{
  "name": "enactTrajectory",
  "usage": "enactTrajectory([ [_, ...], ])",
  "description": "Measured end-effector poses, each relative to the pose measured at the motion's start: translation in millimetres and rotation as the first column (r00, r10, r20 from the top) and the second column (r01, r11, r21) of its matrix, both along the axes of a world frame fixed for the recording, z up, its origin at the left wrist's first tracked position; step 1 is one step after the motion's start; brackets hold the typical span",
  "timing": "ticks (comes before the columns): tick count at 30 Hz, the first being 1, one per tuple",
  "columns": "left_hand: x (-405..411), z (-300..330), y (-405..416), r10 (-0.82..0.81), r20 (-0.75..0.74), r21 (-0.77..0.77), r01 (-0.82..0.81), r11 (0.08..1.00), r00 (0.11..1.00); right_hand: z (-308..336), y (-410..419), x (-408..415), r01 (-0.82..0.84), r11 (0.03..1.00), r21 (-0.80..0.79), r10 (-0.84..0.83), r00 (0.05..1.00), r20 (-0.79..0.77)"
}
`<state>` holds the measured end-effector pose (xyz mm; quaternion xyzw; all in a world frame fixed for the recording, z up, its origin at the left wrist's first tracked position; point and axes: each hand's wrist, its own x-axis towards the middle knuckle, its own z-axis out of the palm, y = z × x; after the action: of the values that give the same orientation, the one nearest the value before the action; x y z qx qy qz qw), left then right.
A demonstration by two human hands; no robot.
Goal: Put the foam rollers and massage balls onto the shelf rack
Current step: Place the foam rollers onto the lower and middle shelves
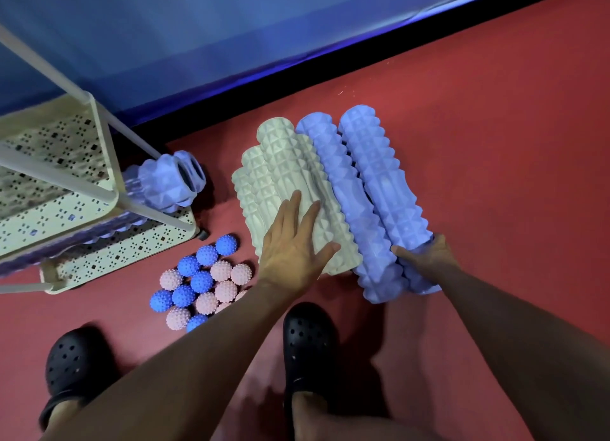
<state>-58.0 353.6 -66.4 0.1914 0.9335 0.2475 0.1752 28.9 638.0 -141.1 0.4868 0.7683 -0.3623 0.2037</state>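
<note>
Little is shelved yet: one purple foam roller (165, 184) is lying on the shelf rack (109, 206), while the left grip (293, 245) is pressing spread on the grey rollers (280, 176), the right grip (425, 255) is curling round a purple roller (383, 176), and the massage balls (201, 282) are waiting beside the left grip.

Gym: red floor (462, 143), foam rollers (330, 183)

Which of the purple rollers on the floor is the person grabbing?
The outermost purple roller, farthest from the white ones. The right hand curls round its near end. The purple roller beside it is only lying there.
</note>
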Motion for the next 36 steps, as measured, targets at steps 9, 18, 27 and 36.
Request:
enactTrajectory([
  [9,-0.6,9.4,2.1,-0.016,0.057,-0.058,0.019,0.998,0.998,29.0,-7.8,-1.8,-0.060,0.988,0.145,0.066,0.997,-0.034],
  [18,-5.2,65.9,4.5,0.090,0.152,-0.029,-0.086,0.996,0.984,106.0,-29.8,-28.7,-0.011,0.986,0.165,0.056,0.960,-0.274],
  [27,-7.5,178.8,-8.8,0.200,0.203,0.284,-0.253,0.925,0.959,239.0,-79.4,-43.2,-0.074,0.987,-0.144,-0.025,0.812,-0.583],
  [36,48.2,306.4,-74.2,0.251,0.197,0.424,-0.313,0.850,0.948,365.6,-149.4,-1.1,-0.290,0.897,-0.334,0.017,0.777,-0.629],
])
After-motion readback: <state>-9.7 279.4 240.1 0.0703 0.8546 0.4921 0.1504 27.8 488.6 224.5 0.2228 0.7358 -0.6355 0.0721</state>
